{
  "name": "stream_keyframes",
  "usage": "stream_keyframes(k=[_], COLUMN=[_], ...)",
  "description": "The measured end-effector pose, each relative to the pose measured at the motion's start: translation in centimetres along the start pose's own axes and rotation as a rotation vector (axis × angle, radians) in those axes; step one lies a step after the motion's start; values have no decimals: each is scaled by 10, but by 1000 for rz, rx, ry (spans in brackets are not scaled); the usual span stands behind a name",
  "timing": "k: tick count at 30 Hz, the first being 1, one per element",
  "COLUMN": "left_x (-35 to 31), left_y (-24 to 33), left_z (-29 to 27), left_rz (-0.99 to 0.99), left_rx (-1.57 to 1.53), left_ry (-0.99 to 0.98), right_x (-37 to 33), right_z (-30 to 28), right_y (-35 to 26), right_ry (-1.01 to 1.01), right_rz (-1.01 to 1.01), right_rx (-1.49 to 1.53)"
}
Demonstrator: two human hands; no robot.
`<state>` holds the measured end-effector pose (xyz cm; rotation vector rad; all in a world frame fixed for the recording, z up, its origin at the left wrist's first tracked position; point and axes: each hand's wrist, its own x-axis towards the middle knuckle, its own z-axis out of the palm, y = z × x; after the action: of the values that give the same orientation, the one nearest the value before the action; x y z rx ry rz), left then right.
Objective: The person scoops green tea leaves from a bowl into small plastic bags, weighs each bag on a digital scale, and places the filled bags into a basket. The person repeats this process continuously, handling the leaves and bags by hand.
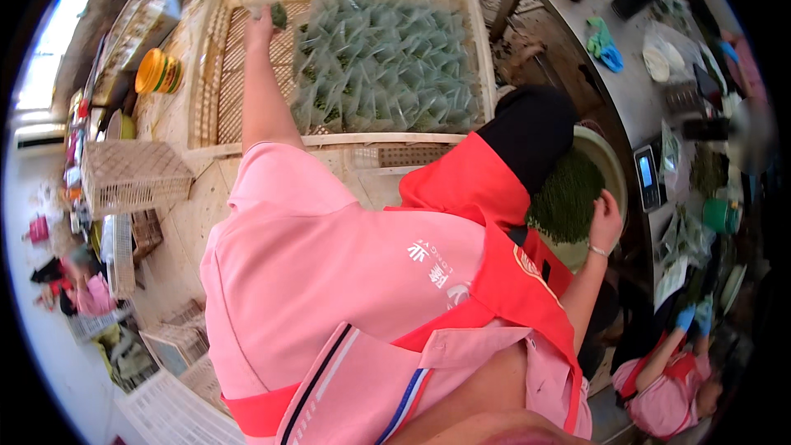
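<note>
At the left end of a large cream plastic crate (339, 142), my left hand (259, 25) is closed on a small clear plastic bag with green leaves (278, 15) inside. Rows of similar small clear bags (387, 62) with green contents stand packed across the middle and right of the crate. On my right, a pale round basin (614, 169) holds a heap of loose fine green leaves (568, 198). Over the basin's near right rim, my right hand (606, 221) has its fingers curled together; whatever they may hold is hidden.
A grey metal table (614, 95) on the right carries a digital device (648, 175), bottles and plastic bags. On the left floor stand a yellow bucket (158, 72) and a wicker-patterned basket (136, 173). A gloved co-worker (671, 379) is at the lower right.
</note>
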<state>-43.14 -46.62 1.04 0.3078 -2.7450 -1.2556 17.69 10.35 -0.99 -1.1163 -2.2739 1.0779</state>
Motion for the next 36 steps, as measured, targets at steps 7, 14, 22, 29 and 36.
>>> stream_keyframes(k=[7, 14, 22, 29, 36], left_x=[58, -16, -283, -431, -496], left_y=[-72, 62, 222, 267, 279], left_z=[-29, 26, 150, 236, 265], left_rz=[128, 796, 1312, 1441, 1680], left_rx=[68, 606, 224, -225, -277], left_ry=[-513, 11, -445, -808, -919], right_x=[-17, -37, -32, 13, 109], right_z=[98, 156, 174, 0, -66], right_y=[38, 97, 66, -13, -35], right_ry=[-637, -589, -424, -68, 414], right_rz=[153, 550, 306, 72, -23], right_rx=[-561, -454, -28, -296, -457])
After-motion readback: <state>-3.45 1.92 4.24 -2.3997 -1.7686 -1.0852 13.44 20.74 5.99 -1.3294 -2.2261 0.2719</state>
